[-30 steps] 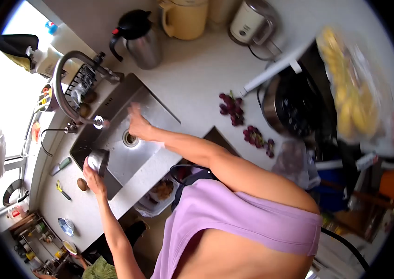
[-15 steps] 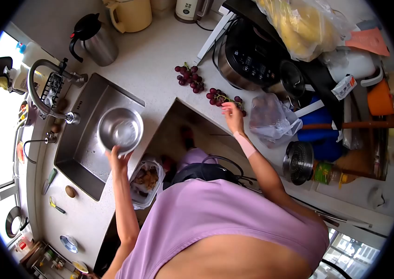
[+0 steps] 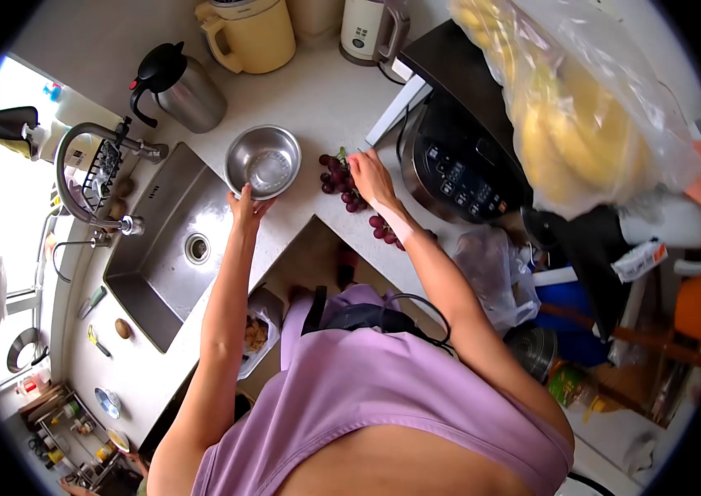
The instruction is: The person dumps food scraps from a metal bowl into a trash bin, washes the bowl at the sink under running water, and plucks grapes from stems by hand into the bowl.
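One pale bin [image 3: 264,314]: below the front edge of the bench [image 3: 317,95], beside the person's legs, brownish scraps inside
Left hand [image 3: 246,208]: gripping the near rim of the steel bowl [image 3: 264,157]
Right hand [image 3: 374,178]: fingers bent at the stem end of the farther grape bunch [image 3: 337,180]; cannot tell whether they have closed on it
Nearer grape bunch [image 3: 380,228]: by the bench's front edge, partly behind the right forearm
Steel bowl: just beside the sink [image 3: 152,269], near the bench's inner corner
Farther grape bunch: on the bench, between bowl and black cooker [image 3: 454,169]
Steel jug [image 3: 195,99], yellow jug [image 3: 261,41], kettle [image 3: 365,33]: along the bench's back edge
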Action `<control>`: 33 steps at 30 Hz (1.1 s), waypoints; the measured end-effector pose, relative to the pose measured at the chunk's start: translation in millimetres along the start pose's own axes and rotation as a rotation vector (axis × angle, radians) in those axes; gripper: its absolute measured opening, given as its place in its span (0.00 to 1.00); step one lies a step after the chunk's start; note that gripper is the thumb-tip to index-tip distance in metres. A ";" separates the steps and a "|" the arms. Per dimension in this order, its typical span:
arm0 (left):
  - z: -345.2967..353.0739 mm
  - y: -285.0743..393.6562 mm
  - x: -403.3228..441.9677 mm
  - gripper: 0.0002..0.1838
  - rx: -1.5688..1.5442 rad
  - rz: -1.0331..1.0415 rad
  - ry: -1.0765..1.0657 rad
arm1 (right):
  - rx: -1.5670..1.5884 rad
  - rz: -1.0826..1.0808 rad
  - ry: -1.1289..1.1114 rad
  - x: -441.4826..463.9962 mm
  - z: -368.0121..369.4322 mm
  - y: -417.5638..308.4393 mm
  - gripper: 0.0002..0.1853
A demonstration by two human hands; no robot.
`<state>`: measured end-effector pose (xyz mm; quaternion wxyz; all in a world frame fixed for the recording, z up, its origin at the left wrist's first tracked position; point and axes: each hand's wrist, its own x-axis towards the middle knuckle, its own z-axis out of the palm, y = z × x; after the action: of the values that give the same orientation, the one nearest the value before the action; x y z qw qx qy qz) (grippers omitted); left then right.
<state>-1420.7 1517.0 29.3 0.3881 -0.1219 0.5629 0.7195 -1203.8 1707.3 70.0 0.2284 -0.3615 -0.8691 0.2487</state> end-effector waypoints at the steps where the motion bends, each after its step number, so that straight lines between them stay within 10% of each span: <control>1: -1.6 -0.9 5.7 0.30 0.004 -0.013 -0.024 | 0.010 -0.007 -0.010 21.7 7.6 0.2 0.09; 10: 5.9 8.2 -36.7 0.33 0.364 -0.085 0.051 | -0.296 0.182 -0.488 77.6 31.7 -2.5 0.18; 13: -5.0 8.7 -34.7 0.41 0.451 0.122 0.216 | -0.158 0.247 -0.502 72.6 19.8 -0.2 0.15; 18: -3.3 14.0 -51.6 0.24 0.708 0.642 0.351 | 0.054 0.308 -0.465 46.8 -29.8 -21.2 0.12; 26: 82.5 55.3 -121.0 0.09 1.003 0.954 -0.299 | 0.212 0.282 -0.321 30.4 -104.3 -88.6 0.11; 33: 128.1 103.6 -148.1 0.10 1.054 1.099 -0.348 | 0.399 0.045 -0.096 65.3 -118.2 -166.9 0.12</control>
<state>-1360.1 1563.8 237.2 0.0656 0.4894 0.7412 0.4547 -1263.0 1684.7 275.1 0.2479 -0.3163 -0.8042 0.4379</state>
